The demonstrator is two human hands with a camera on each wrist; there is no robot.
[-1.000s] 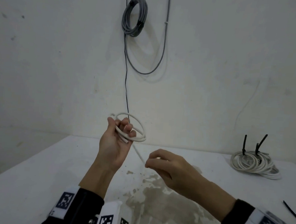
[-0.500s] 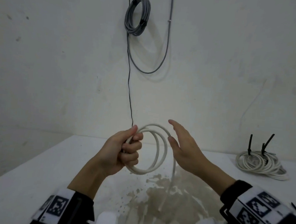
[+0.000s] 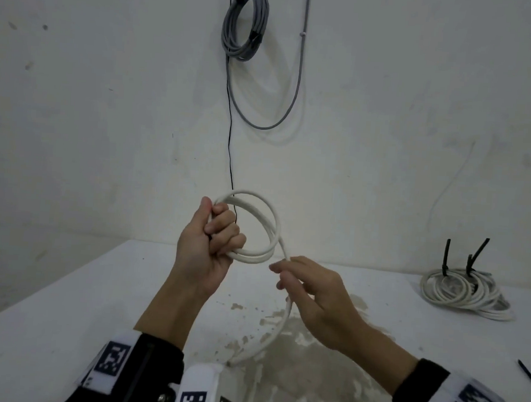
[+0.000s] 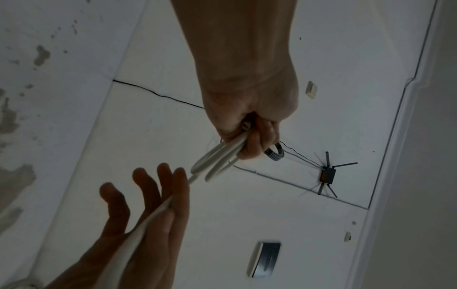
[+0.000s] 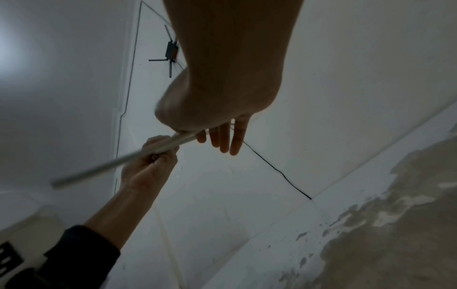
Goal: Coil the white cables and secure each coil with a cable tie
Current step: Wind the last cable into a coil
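Note:
My left hand (image 3: 215, 232) is raised above the table and grips a white cable coil (image 3: 270, 226) of a few loops in its fist; the left wrist view shows the loops (image 4: 217, 162) leaving the curled fingers. My right hand (image 3: 306, 281) is just below and right of the coil. The cable's loose tail (image 3: 287, 314) runs between its thumb and index finger, while the other fingers (image 5: 222, 140) stay fairly straight. The tail curves down to an end (image 3: 232, 362) on the table.
Finished white coils with black ties (image 3: 464, 290) lie at the table's back right. A loose black cable tie (image 3: 530, 377) shows at the right edge. A grey cable coil (image 3: 245, 22) and thin black wire (image 3: 230, 142) hang on the wall. The white table (image 3: 64, 313) has a stained patch.
My right hand, flat beside the coil half a second ago, has dropped down onto the tail. The coil has gained a loop since one second ago, and my left hand still grips it.

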